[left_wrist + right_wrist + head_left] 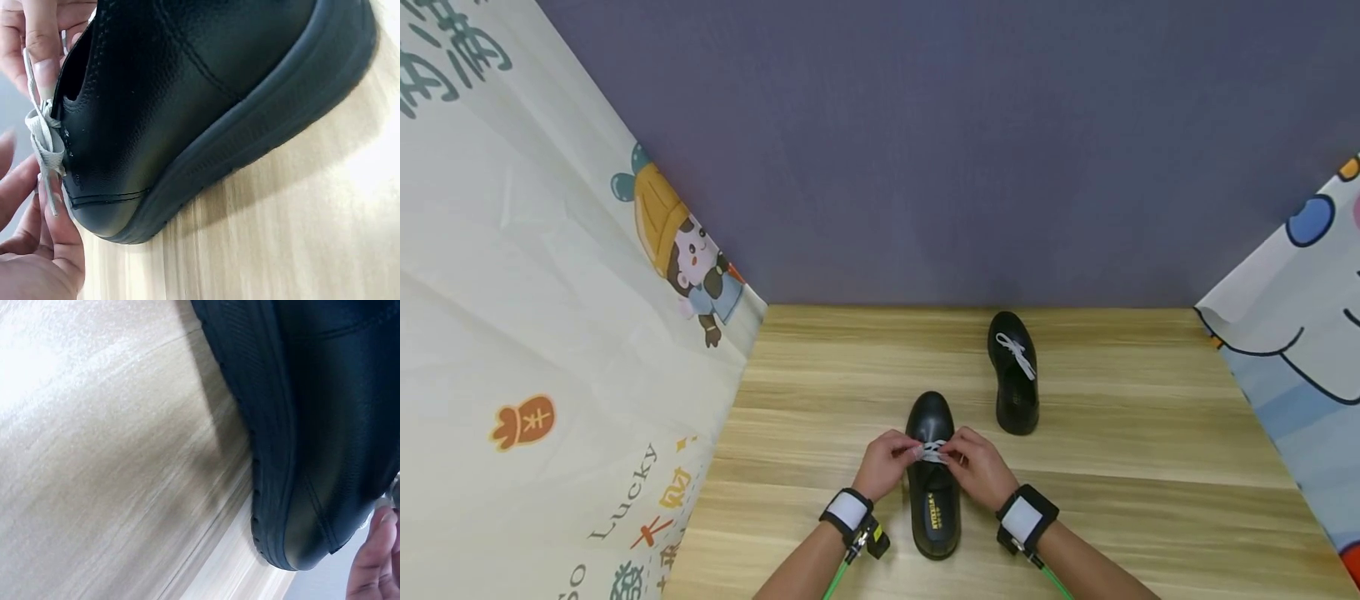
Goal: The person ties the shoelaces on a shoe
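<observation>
A black leather shoe (933, 525) stands on the wooden surface, toe pointing away, with gold lettering on its insole. White shoelaces (932, 451) cross its front, and in the left wrist view the shoelace (47, 140) forms loops with a loose end hanging. From the left side my left hand (883, 465) pinches the lace between thumb and finger. Opposite it, my right hand (983, 471) pinches the lace from the right. The right wrist view catches the shoe's side (337, 456) and part of the right hand (375, 556); the lace is mostly hidden there.
A second black shoe (1017, 404), its white lace tied in a bow, stands farther back to the right. Wood-grain flooring (1120, 400) meets a dark blue-grey panel (925, 150) behind. Printed white sheets border the left (565, 292) and the right (1285, 300).
</observation>
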A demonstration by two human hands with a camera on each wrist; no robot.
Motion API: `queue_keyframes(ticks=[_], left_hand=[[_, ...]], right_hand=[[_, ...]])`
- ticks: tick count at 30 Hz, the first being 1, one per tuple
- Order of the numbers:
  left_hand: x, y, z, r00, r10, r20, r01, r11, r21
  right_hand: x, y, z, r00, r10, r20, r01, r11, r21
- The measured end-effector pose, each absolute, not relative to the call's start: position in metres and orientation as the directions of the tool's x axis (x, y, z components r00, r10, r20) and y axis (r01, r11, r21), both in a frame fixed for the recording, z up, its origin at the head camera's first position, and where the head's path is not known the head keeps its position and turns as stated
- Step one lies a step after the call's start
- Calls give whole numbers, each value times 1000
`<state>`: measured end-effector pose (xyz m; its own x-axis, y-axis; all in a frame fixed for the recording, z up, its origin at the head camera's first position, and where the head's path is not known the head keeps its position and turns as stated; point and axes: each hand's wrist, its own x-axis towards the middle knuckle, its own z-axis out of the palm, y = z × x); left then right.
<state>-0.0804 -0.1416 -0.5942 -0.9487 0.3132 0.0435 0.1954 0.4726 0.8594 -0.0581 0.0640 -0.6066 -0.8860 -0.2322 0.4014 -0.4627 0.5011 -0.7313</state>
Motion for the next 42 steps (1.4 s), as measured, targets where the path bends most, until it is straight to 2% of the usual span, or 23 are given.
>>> queue_keyframes(ticks=[8, 16, 21, 27, 34, 42], left_hand=[[-79, -142, -601, -967, 256, -11, 114, 468, 876], [-76, -143, -600, -970, 219, 103, 203, 503, 840], [-72, -145, -603, -982, 166, 86, 162, 525, 835], [-70, -146, -604, -991, 132, 29, 91, 498, 862], [-71, -146, -603, -987, 156, 48, 111, 425, 899], [-69, -145, -602, -987, 157, 31, 88, 373, 924]], right_hand=[[-58, 63, -606, -882, -246, 403, -471, 496, -729], [-59, 67, -605, -887, -269, 375, -461, 529, -713], [-58, 71, -611, -876, -259, 407, -481, 521, -705], [-58, 71, -611, -873, -254, 417, -487, 512, -708], [-57, 69, -610, -870, -260, 419, -492, 510, -705], [-57, 63, -606, -839, -258, 479, -532, 571, -625]])
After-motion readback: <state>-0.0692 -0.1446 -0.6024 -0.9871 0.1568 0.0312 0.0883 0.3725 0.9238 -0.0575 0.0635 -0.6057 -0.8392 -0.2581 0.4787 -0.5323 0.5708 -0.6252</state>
